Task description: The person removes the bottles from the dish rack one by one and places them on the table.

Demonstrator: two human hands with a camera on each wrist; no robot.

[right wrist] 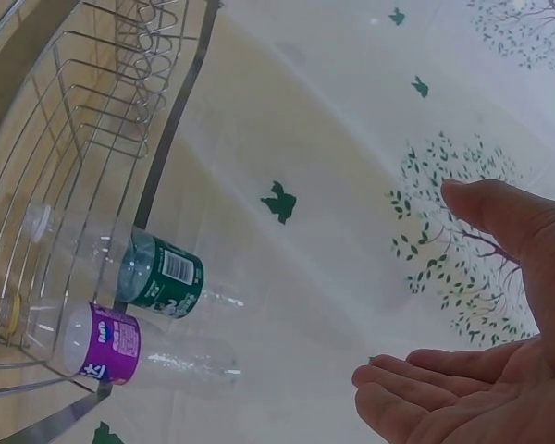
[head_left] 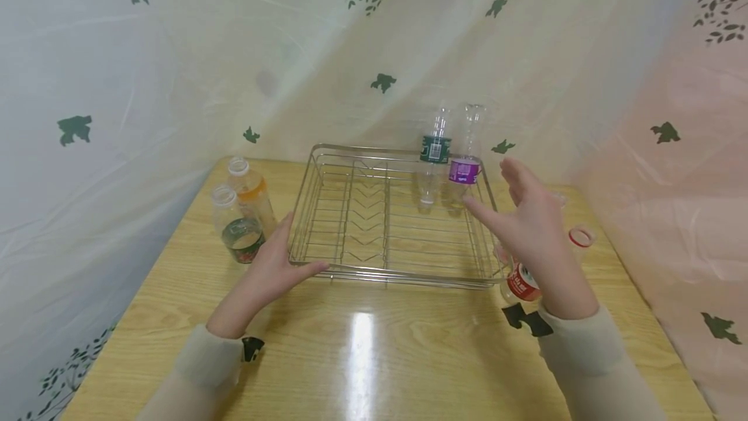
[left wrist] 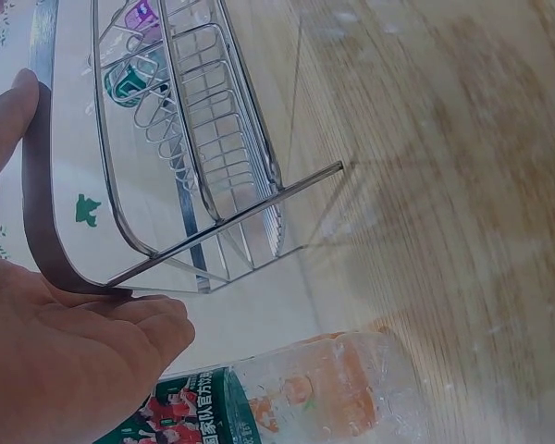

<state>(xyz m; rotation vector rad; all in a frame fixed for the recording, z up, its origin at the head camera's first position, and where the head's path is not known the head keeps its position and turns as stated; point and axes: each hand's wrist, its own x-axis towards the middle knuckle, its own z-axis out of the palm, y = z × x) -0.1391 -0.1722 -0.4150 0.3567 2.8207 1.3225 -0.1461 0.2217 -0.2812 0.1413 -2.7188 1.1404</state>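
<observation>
A metal wire dish rack (head_left: pixel 368 271) sits on the table. My left hand (head_left: pixel 274 270) spreads around its front left corner, with the thumb along the front rim and the fingers along the left side. In the left wrist view, those fingers lie against the rim's outside. Above the rack's right edge, my right hand (head_left: pixel 528 226) holds nothing, its thumb apart from straight fingers. Two clear bottles stand upside down in the rack's back right part: a green-labelled bottle (head_left: pixel 435 149) and a purple-labelled bottle (head_left: pixel 465 171). Their caps point down in the right wrist view.
Left of the rack stand an uncapped green-labelled bottle (head_left: pixel 241 229) and an orange-banded bottle (head_left: pixel 252 188). A red-labelled bottle (head_left: pixel 522 284) stands at the right, partly behind my right hand, near a red-ringed bottle neck (head_left: pixel 581 236). A leaf-patterned curtain (head_left: pixel 327 70) hangs behind the wooden table (head_left: pixel 456 349).
</observation>
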